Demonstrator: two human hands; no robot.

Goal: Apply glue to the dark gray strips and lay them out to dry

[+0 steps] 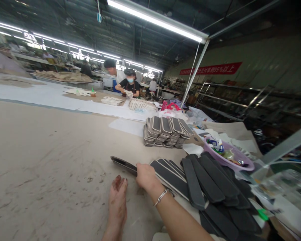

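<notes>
My right hand (147, 177), with a bracelet at its wrist, is closed around the near end of a dark, round-ended flat panel (122, 163). The panel is held on edge above the table, and I cannot tell whether it is a single layer. Just left of it, my left hand (118, 197) shows dark-stained fingertips; its fingers point forward, slightly bent, with nothing in them. Beside my right wrist lie fanned grey panels with pale edges (169, 175). A loose heap of plain dark panels (208, 180) spreads further right.
Neat stacks of grey pale-edged panels (165, 130) stand ahead on the worktable (52, 160). A purple basin (230, 162) with bottles sits at the right, near a metal post (286, 147). Two co-workers (130, 83) are at the far table, by pale stacked pieces (140, 104).
</notes>
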